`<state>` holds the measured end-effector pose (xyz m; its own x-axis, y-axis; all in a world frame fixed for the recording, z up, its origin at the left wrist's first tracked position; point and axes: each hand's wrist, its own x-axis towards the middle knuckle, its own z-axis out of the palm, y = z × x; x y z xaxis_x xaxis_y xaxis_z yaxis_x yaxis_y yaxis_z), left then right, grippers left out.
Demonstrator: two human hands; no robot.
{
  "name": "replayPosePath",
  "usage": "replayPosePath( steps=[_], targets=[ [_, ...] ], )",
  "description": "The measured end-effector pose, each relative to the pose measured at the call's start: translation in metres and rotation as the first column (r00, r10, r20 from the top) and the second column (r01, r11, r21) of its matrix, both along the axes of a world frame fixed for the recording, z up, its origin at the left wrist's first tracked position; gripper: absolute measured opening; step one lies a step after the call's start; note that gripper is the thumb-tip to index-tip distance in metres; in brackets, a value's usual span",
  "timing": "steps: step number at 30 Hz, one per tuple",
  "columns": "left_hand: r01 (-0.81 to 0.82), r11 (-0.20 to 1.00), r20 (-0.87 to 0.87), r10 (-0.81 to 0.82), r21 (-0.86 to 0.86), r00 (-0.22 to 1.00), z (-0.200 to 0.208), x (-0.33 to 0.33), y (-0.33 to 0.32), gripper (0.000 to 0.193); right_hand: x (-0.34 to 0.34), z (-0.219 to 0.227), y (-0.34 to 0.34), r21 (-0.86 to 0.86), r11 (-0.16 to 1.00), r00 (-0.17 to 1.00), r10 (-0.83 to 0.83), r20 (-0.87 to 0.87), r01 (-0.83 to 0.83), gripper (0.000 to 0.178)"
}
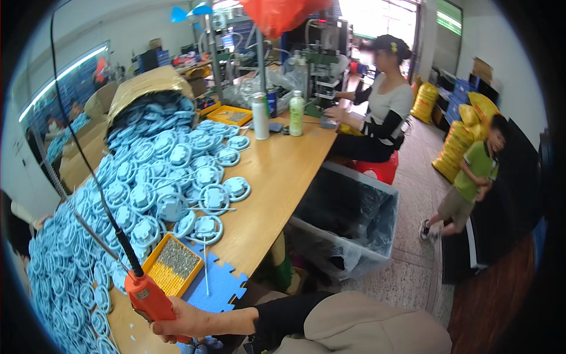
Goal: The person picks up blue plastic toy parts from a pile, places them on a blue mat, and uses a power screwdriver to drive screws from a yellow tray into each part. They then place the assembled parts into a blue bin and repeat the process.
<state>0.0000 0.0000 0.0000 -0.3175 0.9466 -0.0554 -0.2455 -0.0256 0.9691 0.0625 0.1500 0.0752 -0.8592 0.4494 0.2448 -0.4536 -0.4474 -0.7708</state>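
Note:
My right hand (pixel 187 320) is wrapped round the body of an orange electric screwdriver (pixel 152 298), held near the front edge of the wooden table. From its top a black cable (pixel 101 192) runs up and out of view; a coiled metal spring (pixel 65 194) hangs beside it. Just beyond the tool sits a yellow tray (pixel 158 284) of small metal screws (pixel 178 259), partly on a blue foam mat (pixel 217 284). A light-blue round plastic part (pixel 206 228) with a strip lies at the mat's far edge. The screwdriver's lower end is hidden. My left hand is out of view.
Many light-blue round parts (pixel 141 194) cover the table's left side, spilling from a large sack (pixel 150 87). Two bottles (pixel 296 113) stand farther back. A grey bin (pixel 377 236) is right of the table. One person (pixel 386 100) sits working; another (pixel 471 177) stands near yellow sacks (pixel 451 150).

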Motion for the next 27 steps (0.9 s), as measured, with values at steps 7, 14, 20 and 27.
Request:
replayPosePath(
  steps=[7, 14, 20, 27],
  targets=[
    [-0.327, 0.943, 0.333, 0.327, -0.059, 0.884, 0.001, -0.018, -0.016, 0.020, -0.043, 0.016, -0.013, 0.010, 0.991, 0.989, 0.130, 0.063, -0.131, 0.028],
    [-0.327, 0.940, 0.402, 0.339, -0.101, 0.851, 0.017, -0.059, 0.011, 0.026, -0.062, 0.008, 0.015, 0.036, 0.999, 0.993, 0.011, -0.120, -0.007, 0.045],
    [-0.398, 0.916, -0.126, 0.402, 0.057, 0.907, 0.036, -0.108, 0.033, 0.021, -0.057, 0.014, 0.065, 0.271, 0.956, 0.984, -0.068, -0.167, 0.112, 0.056],
    [-0.175, 0.968, -0.862, 0.239, 0.178, 0.446, 0.035, -0.143, 0.103, 0.020, -0.034, 0.008, 0.109, 0.213, 0.922, 0.941, -0.288, -0.179, 0.323, 0.056]
  ],
)
